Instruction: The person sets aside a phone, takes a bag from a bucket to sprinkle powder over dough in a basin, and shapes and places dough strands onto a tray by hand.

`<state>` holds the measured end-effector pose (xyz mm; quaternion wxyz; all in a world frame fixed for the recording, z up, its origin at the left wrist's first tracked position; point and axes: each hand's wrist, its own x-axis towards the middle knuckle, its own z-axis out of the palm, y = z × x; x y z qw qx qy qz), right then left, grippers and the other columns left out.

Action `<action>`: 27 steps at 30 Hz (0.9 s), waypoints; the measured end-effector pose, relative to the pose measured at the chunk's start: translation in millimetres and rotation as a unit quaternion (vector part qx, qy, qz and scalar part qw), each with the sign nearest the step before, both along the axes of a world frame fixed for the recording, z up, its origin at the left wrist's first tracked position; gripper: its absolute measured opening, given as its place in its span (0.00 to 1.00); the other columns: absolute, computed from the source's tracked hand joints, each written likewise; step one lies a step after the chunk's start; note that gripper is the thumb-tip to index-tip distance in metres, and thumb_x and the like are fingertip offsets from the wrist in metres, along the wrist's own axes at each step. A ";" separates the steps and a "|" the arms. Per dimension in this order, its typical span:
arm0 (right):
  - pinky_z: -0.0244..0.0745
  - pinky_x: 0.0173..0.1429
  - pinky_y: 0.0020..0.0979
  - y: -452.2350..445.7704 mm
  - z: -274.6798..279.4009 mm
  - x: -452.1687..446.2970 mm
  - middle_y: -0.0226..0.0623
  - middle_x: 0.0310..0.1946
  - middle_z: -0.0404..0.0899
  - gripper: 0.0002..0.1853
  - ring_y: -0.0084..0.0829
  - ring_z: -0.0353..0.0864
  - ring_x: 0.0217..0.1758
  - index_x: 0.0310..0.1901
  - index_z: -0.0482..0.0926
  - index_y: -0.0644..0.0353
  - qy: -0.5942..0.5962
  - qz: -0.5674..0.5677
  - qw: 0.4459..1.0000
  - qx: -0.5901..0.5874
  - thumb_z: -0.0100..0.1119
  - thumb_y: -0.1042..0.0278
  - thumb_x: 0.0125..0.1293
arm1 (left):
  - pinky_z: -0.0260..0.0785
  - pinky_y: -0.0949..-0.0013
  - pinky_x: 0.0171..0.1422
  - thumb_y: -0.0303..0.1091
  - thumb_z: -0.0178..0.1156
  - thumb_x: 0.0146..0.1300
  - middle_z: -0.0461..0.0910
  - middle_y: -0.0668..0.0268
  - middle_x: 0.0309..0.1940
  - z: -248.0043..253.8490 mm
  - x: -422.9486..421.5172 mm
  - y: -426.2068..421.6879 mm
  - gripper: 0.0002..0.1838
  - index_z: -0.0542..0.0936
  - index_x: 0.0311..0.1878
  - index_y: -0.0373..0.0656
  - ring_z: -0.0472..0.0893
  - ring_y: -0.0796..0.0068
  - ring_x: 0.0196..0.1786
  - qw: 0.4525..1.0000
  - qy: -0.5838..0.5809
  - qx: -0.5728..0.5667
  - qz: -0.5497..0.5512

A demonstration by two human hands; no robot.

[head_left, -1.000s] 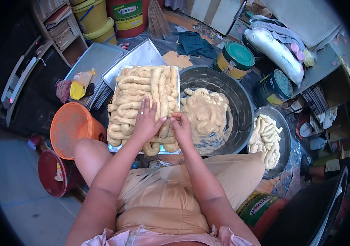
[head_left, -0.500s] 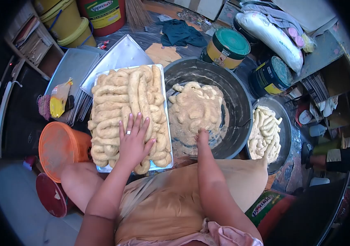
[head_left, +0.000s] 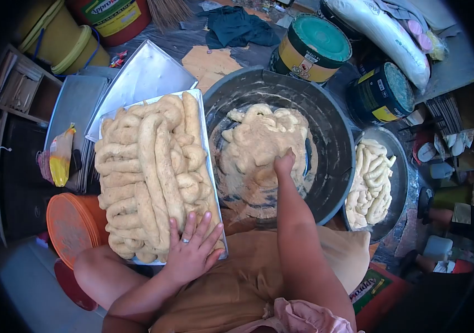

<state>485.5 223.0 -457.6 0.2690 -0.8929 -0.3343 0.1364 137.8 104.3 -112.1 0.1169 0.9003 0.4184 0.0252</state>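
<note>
Thick ropes of crumb-dusted dough (head_left: 128, 183) are heaped on a metal tray (head_left: 210, 166) at my left. My left hand (head_left: 195, 244), a ring on one finger, lies over the near right corner of that heap with its fingers spread. Inside a large dark basin (head_left: 331, 161) sits a pile of dough pieces (head_left: 259, 139) covered in brown crumbs. My right hand (head_left: 285, 161) reaches to the right side of this pile, its fingers curled down against the dough. Whatever is under those fingers is hidden.
Paler dough strips (head_left: 371, 177) lie in a grey basin (head_left: 399, 191) to the right. Lidded buckets (head_left: 320, 44) stand behind. An orange bucket (head_left: 73, 227) is at my left, near an empty tray (head_left: 145, 72). Another person's leg (head_left: 439, 215) shows far right.
The view has shifted, so the tray sits lower and further left. My right hand has moved from the near edge of the dough pile up to its right side. My left hand stays on the tray's dough.
</note>
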 end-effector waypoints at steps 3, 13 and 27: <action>0.64 0.67 0.41 14.4 -14.4 -11.1 0.52 0.59 0.68 0.34 0.50 0.67 0.64 0.64 0.67 0.62 -0.021 -0.018 0.997 -0.078 0.61 0.69 0.51 | 0.27 0.37 0.76 0.55 0.58 0.62 0.62 0.62 0.72 -4.3 3.0 2.4 0.29 0.74 0.65 0.58 0.49 0.55 0.78 1.000 0.015 -0.006 0.011; 0.65 0.64 0.44 13.2 49.2 -4.2 0.43 0.56 0.72 0.30 0.44 0.68 0.63 0.57 0.74 0.56 0.014 0.021 0.979 -0.201 0.69 0.60 0.51 | 0.23 0.36 0.75 0.51 0.63 0.58 0.59 0.57 0.72 -7.0 1.4 6.7 0.31 0.72 0.66 0.55 0.49 0.50 0.77 0.999 0.024 -0.027 -0.008; 0.75 0.44 0.38 -4.2 30.5 -45.4 0.46 0.30 0.80 0.23 0.45 0.81 0.36 0.41 0.78 0.65 0.143 0.179 0.973 -0.012 0.69 0.56 0.49 | 0.21 0.39 0.76 0.53 0.57 0.62 0.64 0.62 0.70 -6.1 5.9 5.6 0.27 0.75 0.64 0.56 0.55 0.58 0.76 0.999 0.022 -0.028 0.014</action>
